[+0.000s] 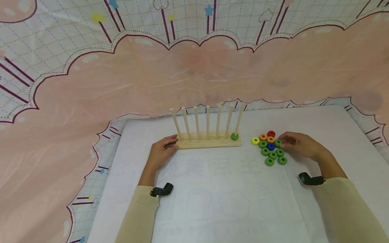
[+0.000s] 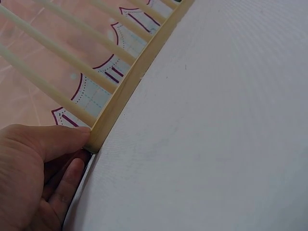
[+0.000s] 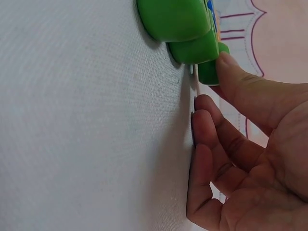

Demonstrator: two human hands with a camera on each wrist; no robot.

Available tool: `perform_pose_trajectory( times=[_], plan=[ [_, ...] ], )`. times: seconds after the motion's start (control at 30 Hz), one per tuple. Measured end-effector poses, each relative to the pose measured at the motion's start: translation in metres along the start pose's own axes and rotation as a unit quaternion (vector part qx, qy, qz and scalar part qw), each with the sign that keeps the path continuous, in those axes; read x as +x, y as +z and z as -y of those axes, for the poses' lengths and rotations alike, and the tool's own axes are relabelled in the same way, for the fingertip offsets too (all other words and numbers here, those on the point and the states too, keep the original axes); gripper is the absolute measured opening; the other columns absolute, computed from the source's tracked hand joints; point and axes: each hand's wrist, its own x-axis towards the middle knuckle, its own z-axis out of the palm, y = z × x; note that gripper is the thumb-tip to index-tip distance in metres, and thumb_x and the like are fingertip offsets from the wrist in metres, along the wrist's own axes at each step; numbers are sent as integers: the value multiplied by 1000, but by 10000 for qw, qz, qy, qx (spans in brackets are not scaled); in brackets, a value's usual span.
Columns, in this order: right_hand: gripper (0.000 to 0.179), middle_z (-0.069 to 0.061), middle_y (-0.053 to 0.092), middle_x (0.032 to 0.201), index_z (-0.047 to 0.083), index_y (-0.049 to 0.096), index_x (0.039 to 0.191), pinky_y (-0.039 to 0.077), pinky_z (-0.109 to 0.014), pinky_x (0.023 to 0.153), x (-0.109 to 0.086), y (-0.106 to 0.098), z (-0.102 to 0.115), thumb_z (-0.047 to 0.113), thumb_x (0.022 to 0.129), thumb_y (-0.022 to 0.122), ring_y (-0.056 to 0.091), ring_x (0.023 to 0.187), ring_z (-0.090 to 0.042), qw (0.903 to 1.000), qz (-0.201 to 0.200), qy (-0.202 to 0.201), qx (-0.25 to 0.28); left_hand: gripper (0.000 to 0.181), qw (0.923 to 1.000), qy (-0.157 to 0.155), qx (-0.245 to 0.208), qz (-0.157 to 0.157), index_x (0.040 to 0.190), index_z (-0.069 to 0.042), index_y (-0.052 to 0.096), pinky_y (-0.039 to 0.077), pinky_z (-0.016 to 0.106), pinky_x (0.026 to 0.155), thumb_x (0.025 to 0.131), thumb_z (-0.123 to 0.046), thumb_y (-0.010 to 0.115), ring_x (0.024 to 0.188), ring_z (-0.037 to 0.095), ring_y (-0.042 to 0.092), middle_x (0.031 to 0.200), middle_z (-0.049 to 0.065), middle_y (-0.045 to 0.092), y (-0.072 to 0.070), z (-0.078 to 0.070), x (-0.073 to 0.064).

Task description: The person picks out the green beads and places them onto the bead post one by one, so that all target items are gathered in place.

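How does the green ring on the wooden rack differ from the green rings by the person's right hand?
The green ring on the rack sits alone, threaded on the rightmost peg; the loose green rings lie clustered flat on the table, on no peg. The right hand touches the loose cluster, while no hand touches the racked one. They share colour and doughnut shape.

Soft even light, faint shadows, edges warped

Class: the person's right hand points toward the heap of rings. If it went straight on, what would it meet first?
Probably a green ring at the heap's near edge: the right hand already touches or nearly touches it; the blue ring lies just beyond.
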Motion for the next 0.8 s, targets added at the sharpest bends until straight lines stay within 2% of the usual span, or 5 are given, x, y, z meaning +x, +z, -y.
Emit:
perform_pose_trajectory(
  times=[0.13,0.3,0.63,0.8],
  plan=[
    [36,-15,61,122,8,61,132,50,-56,100,0,1,0,29,102,64,53,116,-35,10000,-32,36,51,33,10000,-17,-7,-1,127,1,70,54,18,104,95,-8,72,130,22,62,146,5,61,0,-1,0],
    [37,-15,61,123,9,60,133,49,-60,102,1,2,-1,30,102,63,53,117,-36,9999,-43,75,130,33,10000,9,28,-14,127,1,70,54,15,102,95,-8,72,129,24,63,145,6,61,0,-1,-1],
    [41,-17,60,125,8,58,135,50,-62,101,0,1,-2,32,102,63,53,118,-37,9995,-26,179,241,33,9999,1,105,23,127,-1,70,54,22,105,96,-11,72,129,22,63,145,4,61,-1,-2,0],
    [39,-18,60,128,9,58,135,50,-63,102,0,2,-2,30,103,63,53,120,-38,9995,-55,150,270,32,9999,15,141,18,126,-1,71,54,21,105,96,-11,72,130,21,62,146,4,61,-1,-2,0]
  ],
)
